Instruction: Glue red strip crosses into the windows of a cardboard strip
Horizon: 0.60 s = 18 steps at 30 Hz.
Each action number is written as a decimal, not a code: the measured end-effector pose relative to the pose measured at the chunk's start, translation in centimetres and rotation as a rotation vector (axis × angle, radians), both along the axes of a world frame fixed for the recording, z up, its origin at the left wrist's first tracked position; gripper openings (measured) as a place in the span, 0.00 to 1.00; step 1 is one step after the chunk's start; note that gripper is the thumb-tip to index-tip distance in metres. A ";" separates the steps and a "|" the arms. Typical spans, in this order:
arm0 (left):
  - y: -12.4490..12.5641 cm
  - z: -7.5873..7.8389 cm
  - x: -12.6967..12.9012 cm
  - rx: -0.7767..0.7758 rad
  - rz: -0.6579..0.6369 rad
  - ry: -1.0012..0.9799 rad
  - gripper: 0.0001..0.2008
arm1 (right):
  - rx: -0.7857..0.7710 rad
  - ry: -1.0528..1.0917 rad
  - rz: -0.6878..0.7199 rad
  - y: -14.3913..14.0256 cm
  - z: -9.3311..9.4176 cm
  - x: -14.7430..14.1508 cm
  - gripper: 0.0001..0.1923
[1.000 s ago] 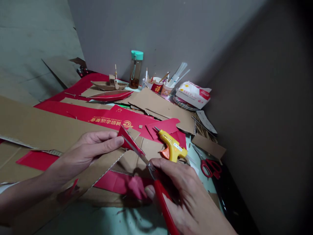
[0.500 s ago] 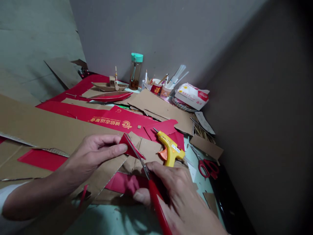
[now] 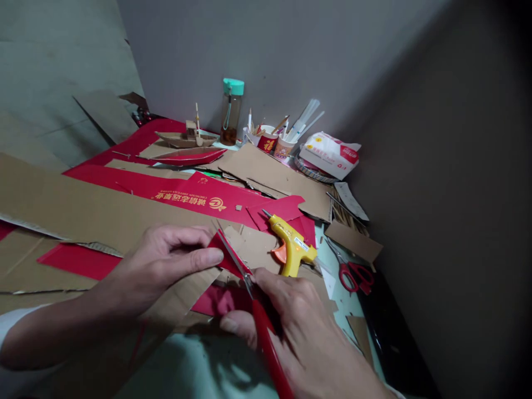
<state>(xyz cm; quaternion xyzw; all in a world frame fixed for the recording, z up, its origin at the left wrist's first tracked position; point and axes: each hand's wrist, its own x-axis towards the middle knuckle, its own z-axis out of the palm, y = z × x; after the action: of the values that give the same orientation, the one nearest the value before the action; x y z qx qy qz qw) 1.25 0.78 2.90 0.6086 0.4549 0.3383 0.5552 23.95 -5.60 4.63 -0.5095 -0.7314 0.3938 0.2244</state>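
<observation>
Grey walls point(image 3: 291, 61) stand behind a pale green worktop point(image 3: 187, 368) strewn with cardboard point(image 3: 278, 177). Above it, the person's left hand point(image 3: 168, 266) pinches a small red card piece point(image 3: 230, 261) between thumb and fingers. The right hand's point(image 3: 310, 327) fingers are wrapped round red-handled scissors point(image 3: 266, 339), set along the piece's edge. Just beyond that hand lies a yellow glue gun point(image 3: 292, 245).
</observation>
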 end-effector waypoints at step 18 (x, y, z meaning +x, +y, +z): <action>-0.2 -0.7 0.4 -0.027 -0.095 -0.030 0.09 | -0.064 -0.062 -0.119 0.0 0.1 -0.6 0.24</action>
<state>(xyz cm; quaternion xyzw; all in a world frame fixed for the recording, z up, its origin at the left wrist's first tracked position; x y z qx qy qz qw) 1.69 0.56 2.20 0.6168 0.4216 0.3147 0.5855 23.40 -5.59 4.71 -0.5710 -0.6933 0.3871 0.2083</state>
